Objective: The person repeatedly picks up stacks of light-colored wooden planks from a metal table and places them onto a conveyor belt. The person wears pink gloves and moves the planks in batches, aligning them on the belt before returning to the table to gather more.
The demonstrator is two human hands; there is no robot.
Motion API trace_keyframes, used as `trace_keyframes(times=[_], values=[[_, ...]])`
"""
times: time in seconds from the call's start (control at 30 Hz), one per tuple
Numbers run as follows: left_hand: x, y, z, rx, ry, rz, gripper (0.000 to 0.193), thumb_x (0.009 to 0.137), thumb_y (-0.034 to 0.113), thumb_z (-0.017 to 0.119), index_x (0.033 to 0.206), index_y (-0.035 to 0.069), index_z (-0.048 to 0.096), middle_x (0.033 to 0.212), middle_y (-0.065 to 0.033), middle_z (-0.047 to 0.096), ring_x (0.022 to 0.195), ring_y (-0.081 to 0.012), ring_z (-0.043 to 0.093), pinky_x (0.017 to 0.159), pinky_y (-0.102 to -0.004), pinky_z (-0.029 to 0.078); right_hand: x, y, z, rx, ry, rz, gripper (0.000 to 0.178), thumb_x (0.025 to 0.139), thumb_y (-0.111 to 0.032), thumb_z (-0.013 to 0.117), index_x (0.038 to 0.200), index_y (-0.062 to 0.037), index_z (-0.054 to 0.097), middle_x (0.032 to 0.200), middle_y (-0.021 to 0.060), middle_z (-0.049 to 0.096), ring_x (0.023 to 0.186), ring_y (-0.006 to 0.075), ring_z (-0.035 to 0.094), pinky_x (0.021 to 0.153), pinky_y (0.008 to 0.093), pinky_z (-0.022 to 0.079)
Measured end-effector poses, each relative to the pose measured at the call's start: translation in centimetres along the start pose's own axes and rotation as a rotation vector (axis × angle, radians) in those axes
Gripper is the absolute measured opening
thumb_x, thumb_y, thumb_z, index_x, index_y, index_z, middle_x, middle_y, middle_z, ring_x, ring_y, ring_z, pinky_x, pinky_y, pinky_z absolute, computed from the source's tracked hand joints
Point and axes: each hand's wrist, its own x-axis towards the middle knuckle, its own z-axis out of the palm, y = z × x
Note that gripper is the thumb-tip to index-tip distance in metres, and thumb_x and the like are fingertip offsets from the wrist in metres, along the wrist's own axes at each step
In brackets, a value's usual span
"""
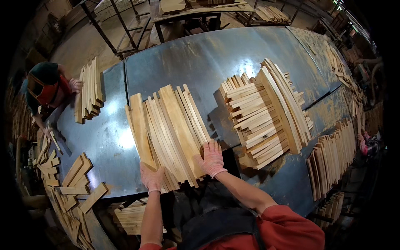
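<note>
1. Nearest is the wearer's dark apron (221,229), with more slats (133,218) sitting below the table's near edge, left of it.

2. Left hand (152,177), gloved, is at the bundle's near left corner. Thumb's out toward the wood, not a clenched fist, but I can't tell if the fingertips hook around anything.

3. Right hand (211,158), also gloved, is at the near right side. Fingers look extended and loose, thumb lying over the slats – more of a flat press than a grab.

4. The bundle (168,133) lies flat on the blue table (175,62) between and beyond the hands, long side running away from the person. Mixed widths, and the ends are staggered both near and far.

5. My read on the step: gathering and squaring up this pile. Next move probably calls for even pressure from both sides, then knocking the ends level – without letting the leftmost board splay.

6. Off to the right is a bigger stack (266,112), some pieces lying crosswise over others, well apart from the bundle. Past it, a row of slats (333,152) stands along the right edge.

7. Left side: scattered offcuts (77,171), and farther up a co-worker (50,87) with a hand at another pile (89,89). A second person (364,143) shows at far right.

8. Way back there's a workbench (204,16) with wood on it.
</note>
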Motion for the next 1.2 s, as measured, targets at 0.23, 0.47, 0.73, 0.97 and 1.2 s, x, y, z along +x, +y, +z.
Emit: trace_keyframes(times=[0.23, 0.47, 0.73, 0.97, 1.2], values=[[0.0, 4.8, -5.9, -0.252, -0.237, -0.244, 0.069, 0.076, 0.023, 0.088, 0.136, 0.000, 0.061, 0.121, -0.0180, 0.073, 0.111, -0.0315, 0.071, 0.099, -0.0406, 0.055, -1.8, -4.3, 0.2, -0.063, -0.135, 0.008, 0.103, 0.090, -0.057, 0.072, 0.163, 0.0028, 0.034, 0.167, 0.0257, 0.036, 0.162, 0.0449, 0.022, 0.133, 0.0529, 0.018], [-6.0, 4.4, -2.1, -0.893, -0.307, -0.237, 0.042, 0.081, 0.014, 0.084, 0.117, -0.005, 0.069, 0.098, -0.0067, 0.071, 0.082, -0.0200, 0.065, 0.077, -0.0390, 0.056, -3.4, -7.5, -0.6, 0.065, -0.033, 0.026, 0.092, 0.089, -0.035, 0.081, 0.162, 0.0000, 0.037, 0.154, 0.0243, 0.048, 0.150, 0.0440, 0.042, 0.122, 0.0521, 0.037], [-6.6, 6.7, -4.1, -0.993, -0.677, -0.449, 0.047, 0.088, 0.015, 0.080, 0.129, -0.005, 0.068, 0.093, -0.0037, 0.069, 0.072, -0.0118, 0.064, 0.061, -0.0294, 0.053, -4.6, -6.6, 1.4, 0.527, -0.038, -0.122, 0.075, 0.091, -0.029, 0.078, 0.156, -0.0038, 0.050, 0.148, 0.0225, 0.059, 0.138, 0.0390, 0.057, 0.116, 0.0447, 0.048], [-6.9, 8.6, -5.6, -0.836, -0.597, -0.376, 0.079, 0.082, 0.035, 0.093, 0.143, -0.005, 0.061, 0.123, -0.0133, 0.073, 0.112, -0.0232, 0.070, 0.094, -0.0347, 0.055, -3.7, -4.4, 4.3, 0.520, -0.244, -0.014, 0.079, 0.099, -0.042, 0.069, 0.163, -0.0023, 0.045, 0.156, 0.0266, 0.056, 0.142, 0.0415, 0.056, 0.121, 0.0436, 0.045], [-5.8, 6.8, -1.4, -0.816, -0.681, -0.227, 0.093, 0.082, 0.031, 0.095, 0.152, -0.009, 0.049, 0.131, -0.0212, 0.072, 0.113, -0.0258, 0.072, 0.095, -0.0369, 0.058, -3.4, -2.9, 3.3, 0.670, -0.258, -0.002, 0.068, 0.100, -0.029, 0.064, 0.159, -0.0003, 0.049, 0.153, 0.0263, 0.059, 0.140, 0.0377, 0.059, 0.118, 0.0414, 0.045]])
